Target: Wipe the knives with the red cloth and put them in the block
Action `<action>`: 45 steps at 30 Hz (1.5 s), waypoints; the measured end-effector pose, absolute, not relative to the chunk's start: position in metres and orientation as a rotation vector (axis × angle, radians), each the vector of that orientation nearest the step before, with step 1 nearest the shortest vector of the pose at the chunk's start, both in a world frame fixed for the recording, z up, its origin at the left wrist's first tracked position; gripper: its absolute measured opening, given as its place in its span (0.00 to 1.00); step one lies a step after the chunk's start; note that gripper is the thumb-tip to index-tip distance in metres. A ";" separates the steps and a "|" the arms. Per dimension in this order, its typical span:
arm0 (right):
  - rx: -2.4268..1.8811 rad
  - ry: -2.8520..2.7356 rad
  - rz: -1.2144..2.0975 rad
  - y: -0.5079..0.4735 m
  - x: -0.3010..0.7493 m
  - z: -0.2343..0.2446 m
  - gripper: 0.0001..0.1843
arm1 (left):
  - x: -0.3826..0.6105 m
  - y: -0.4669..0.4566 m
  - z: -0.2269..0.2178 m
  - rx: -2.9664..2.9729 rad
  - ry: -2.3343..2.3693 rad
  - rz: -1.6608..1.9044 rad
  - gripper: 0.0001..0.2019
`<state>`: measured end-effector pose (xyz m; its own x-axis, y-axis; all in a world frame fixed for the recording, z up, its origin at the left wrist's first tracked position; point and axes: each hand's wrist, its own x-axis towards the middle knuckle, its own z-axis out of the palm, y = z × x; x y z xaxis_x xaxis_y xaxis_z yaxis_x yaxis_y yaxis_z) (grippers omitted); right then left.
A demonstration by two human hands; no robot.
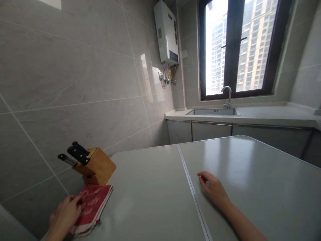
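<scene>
My left hand [64, 216] lies at the table's left edge with its fingers curled onto a folded red cloth [91, 204] with white lettering. Just behind the cloth stands a wooden knife block [99, 165] with black knife handles [77, 154] sticking out to the left. My right hand [213, 189] rests on the pale grey table [150, 187], right of the seam that runs down its middle, fingers loosely curled and holding nothing.
A tiled wall runs along the left. Beyond the table is a counter with a steel sink [213, 112] and tap [227, 95] under a dark-framed window [238, 50]. A white water heater [167, 31] hangs on the wall.
</scene>
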<state>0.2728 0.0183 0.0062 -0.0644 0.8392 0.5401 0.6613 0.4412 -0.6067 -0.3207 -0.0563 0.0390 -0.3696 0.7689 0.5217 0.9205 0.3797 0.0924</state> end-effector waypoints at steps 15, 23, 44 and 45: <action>-1.268 -2.276 0.243 0.001 0.254 0.019 0.29 | 0.009 0.006 0.019 -2.534 -1.847 -0.490 0.24; -1.204 -2.487 0.339 -0.010 0.227 0.026 0.25 | 0.048 0.004 0.000 -2.562 -2.015 -0.248 0.28; -1.388 -2.252 0.228 0.019 0.193 0.008 0.11 | 0.038 0.015 -0.011 -2.836 -1.728 -0.832 0.31; -1.403 -2.257 0.236 0.019 0.191 0.008 0.11 | 0.039 0.014 -0.011 -2.847 -1.650 -0.933 0.32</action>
